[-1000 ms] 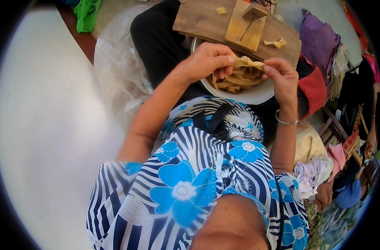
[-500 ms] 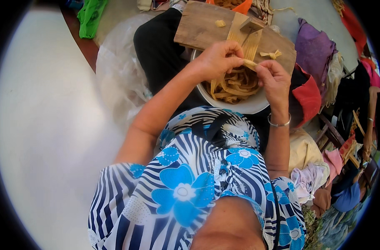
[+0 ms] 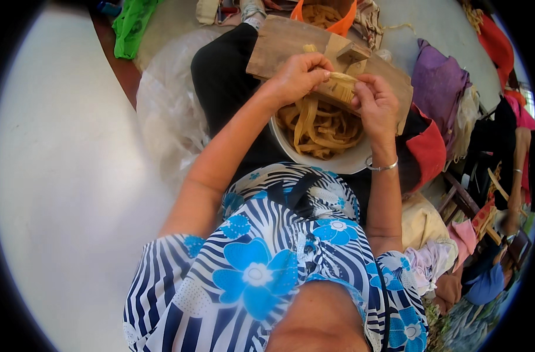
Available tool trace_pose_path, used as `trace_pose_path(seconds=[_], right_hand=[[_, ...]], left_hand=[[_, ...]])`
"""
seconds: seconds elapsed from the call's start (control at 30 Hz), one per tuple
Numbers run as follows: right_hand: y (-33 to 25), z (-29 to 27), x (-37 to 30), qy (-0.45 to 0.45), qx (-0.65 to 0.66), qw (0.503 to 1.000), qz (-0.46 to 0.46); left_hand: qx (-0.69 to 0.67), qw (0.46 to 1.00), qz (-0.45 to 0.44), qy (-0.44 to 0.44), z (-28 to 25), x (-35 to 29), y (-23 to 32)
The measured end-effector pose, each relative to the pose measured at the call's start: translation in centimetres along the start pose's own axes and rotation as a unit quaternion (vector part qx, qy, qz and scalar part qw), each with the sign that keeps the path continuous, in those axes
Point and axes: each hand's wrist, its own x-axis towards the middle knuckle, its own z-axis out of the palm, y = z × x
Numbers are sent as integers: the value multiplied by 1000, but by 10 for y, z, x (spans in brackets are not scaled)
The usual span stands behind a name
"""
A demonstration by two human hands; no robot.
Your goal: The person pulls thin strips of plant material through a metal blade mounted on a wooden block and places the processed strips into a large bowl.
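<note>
Between my two hands runs a flat tan strip (image 3: 342,78) that looks like braided straw. My left hand (image 3: 302,75) pinches one end between thumb and fingers, and my right hand (image 3: 378,101) pinches the other. Both are above a wooden board (image 3: 279,44) that bears an upright wooden piece (image 3: 354,54). Under the board's near edge stands a white basin (image 3: 352,166) full of loosely coiled tan strips (image 3: 320,132). A small tan bit (image 3: 309,48) lies on the board, beyond my left fingers.
Beyond the board is an orange container (image 3: 345,24) with more tan material. Clear plastic sheeting (image 3: 168,100) lies to the left, near a green bag (image 3: 132,29). At right are a purple cloth (image 3: 437,73), a red cloth (image 3: 427,146) and another person's arm (image 3: 521,170).
My hands have drawn slightly apart, and more of the strip shows between them. The knotted piece on the board's right side is now out of sight near my right hand.
</note>
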Motion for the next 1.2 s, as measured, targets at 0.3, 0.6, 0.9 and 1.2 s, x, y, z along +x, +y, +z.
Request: trace_pose_path(seconds=[0.3,0.6,0.9,1.2], right_hand=[[32,-3,15,-6,-339,923,-181],[27,-52,-30,36,-150,987,32],[-33,-51,-5,133,-23,988,-78],[-106,-7,118,110,-126,953,-253]], left_hand=[[287,944,122,106,9,11,-14],[273,952,121,71,18,-49,-10],[326,942,81,-20,51,-69,-20],[478,877,-33,-40,29,-63,-43]])
